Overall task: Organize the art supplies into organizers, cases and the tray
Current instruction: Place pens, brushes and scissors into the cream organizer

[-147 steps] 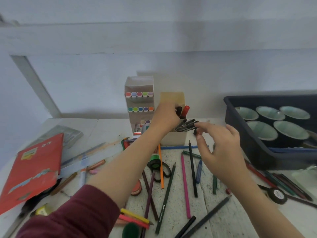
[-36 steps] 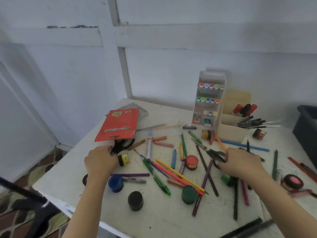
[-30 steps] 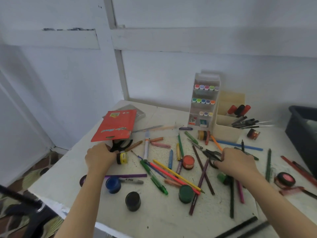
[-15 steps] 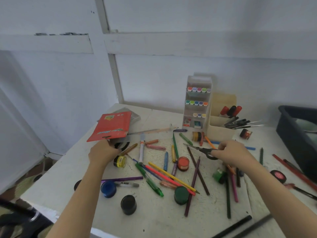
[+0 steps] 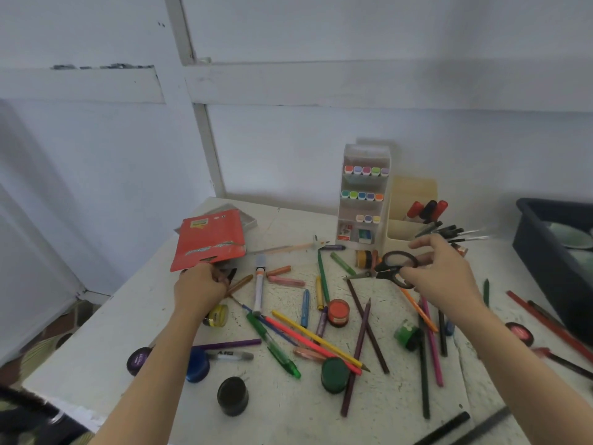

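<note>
Bare left forearm (image 5: 167, 351), bare right forearm (image 5: 507, 351).

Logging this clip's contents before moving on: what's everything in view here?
Table: one, white, under everything.
Packet: one, red, far left.
Case: one, grey, under packet.
Organizer: one, white, back, holding markers.
Holder: one, beige, right of organizer.
Tray: one, dark, right edge.
Jars: several, mixed colours, scattered.
Pencils: many, mixed colours, scattered.
Scissors: one, black-handled, in right hand.
Left hand: at packet's near edge, grip unclear.
Right hand: holds scissors.
</note>
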